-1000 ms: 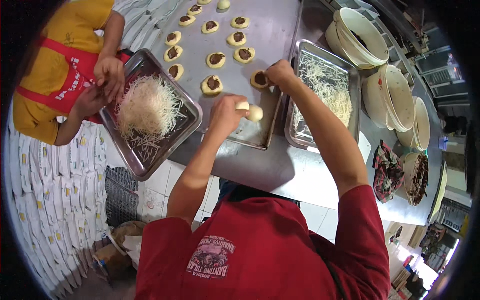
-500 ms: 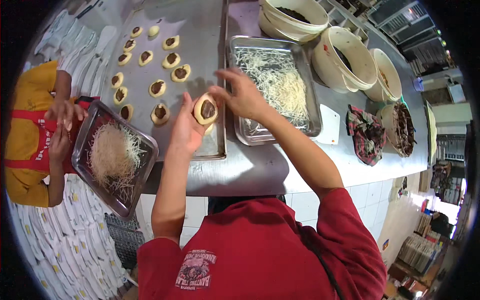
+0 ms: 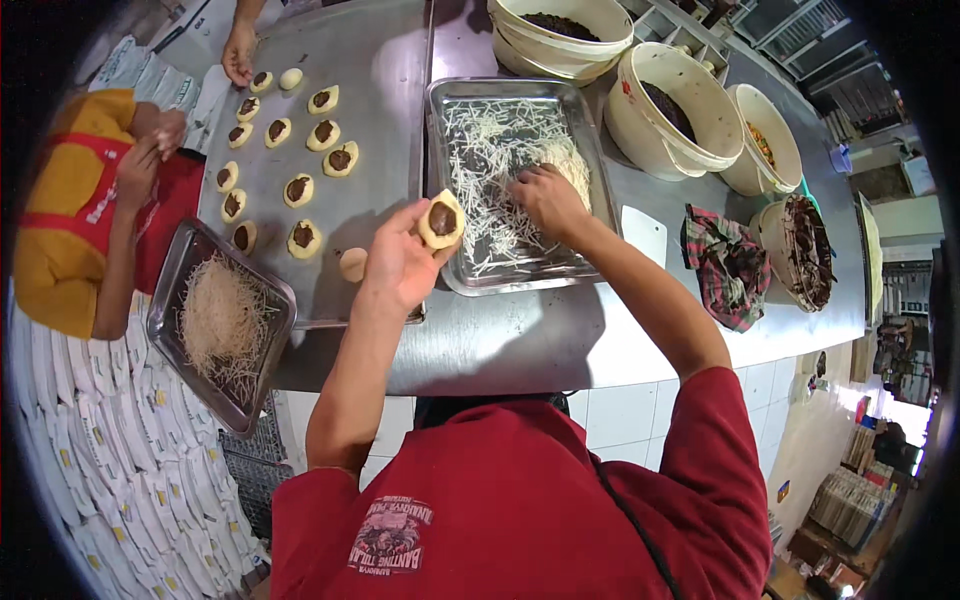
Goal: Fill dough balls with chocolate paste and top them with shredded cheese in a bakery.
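Note:
My left hand (image 3: 402,262) is closed round a piece of dough (image 3: 441,222) with a dark chocolate filling in its middle, holding it up beside the near left corner of a metal tray (image 3: 470,285). My right hand (image 3: 550,205) reaches into that tray, fingers curled down into the pale grated cheese (image 3: 490,190); the fingertips are partly hidden. On the baking sheet (image 3: 370,120) to the left lie several dough pieces (image 3: 303,239) with the same filling. A plain dough ball (image 3: 354,264) lies next to my left wrist.
A second tray of shreds (image 3: 225,330) juts out at the left, by a person in yellow and red (image 3: 75,220). Another hand (image 3: 240,52) touches the sheet's far left. Buckets with fillings (image 3: 640,140), a white scraper (image 3: 645,235) and a checked cloth (image 3: 715,262) occupy the right.
My right hand has left the dough piece and moved right, down into the grated cheese. My left hand has shifted slightly right with the dough. Another hand has appeared at the far left.

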{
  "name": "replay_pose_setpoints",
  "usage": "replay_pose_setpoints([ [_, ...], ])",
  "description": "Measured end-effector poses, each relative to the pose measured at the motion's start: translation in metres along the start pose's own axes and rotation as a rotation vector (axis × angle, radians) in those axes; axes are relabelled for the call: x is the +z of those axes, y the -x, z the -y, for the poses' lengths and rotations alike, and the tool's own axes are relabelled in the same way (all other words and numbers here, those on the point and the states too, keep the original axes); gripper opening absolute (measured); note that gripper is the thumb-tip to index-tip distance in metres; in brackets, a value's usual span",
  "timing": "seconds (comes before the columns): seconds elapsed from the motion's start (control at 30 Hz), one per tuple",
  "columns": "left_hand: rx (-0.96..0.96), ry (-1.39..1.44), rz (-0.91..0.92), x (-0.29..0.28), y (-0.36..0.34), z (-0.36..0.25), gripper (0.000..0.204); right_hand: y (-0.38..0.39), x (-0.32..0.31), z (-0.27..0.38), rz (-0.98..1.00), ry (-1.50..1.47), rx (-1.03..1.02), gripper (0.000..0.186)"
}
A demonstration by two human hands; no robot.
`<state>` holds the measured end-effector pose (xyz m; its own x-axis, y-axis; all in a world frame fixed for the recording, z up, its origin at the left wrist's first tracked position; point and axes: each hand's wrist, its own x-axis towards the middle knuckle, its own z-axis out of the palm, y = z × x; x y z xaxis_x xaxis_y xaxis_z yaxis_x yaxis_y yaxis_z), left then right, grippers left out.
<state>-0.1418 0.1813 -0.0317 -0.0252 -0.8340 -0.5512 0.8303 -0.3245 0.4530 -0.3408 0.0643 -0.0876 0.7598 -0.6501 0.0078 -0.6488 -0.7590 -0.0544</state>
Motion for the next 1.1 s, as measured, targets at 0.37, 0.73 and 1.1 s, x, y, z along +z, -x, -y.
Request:
replay_pose_setpoints([
  [0.37, 0.185, -0.176, 0.281, 0.028, -0.002, 0.038, 0.034, 0.010, -0.047, 0.036, -0.505, -1.334, 0.450, 0.017],
  [0.73, 0.058, -0.018, 0.437, 0.029, 0.017, 0.034, 0.024, 0.054, -0.089, 0.086, -0.786, -0.185, 0.029, 0.029],
  [1.1, 0.347, -0.182, 0.671, 0.043, 0.029, 0.027, 0.031, 0.066, -0.123, 0.074, -0.558, -1.121, 0.329, 0.030],
])
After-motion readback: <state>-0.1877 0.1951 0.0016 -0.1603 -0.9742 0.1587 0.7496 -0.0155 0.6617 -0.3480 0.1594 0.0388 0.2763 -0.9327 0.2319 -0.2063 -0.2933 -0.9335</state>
